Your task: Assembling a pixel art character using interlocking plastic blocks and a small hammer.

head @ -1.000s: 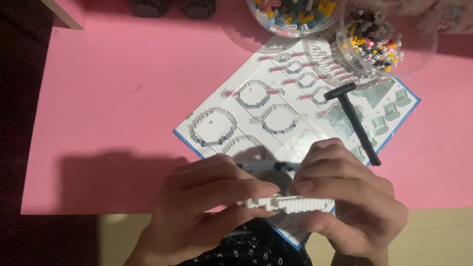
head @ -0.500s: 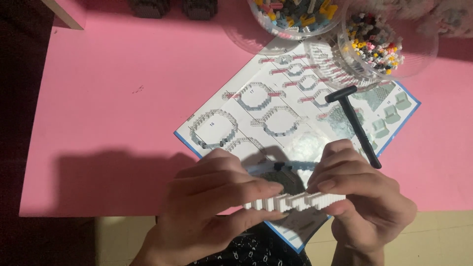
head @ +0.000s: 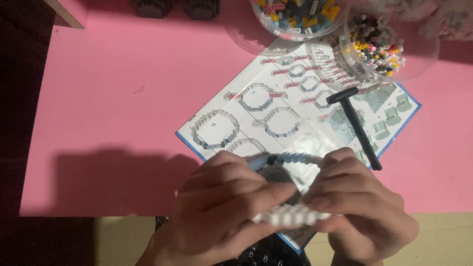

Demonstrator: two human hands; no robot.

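While both hands' fingers [head: 256, 194] pinch it, the brick ring [head: 288, 214] looks white, studded, blurred.

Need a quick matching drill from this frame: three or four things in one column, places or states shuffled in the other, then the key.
Things:
1. brick ring
2. black tool
3. instruction sheet
4. right-hand bowl

Places or states:
A. lies flat on the pink mat
B. lies on the sheet, handle slanting down-right
C. held between both hands
D. holds small mixed-colour bricks, top right

Pairs: 1-C, 2-B, 3-A, 4-D
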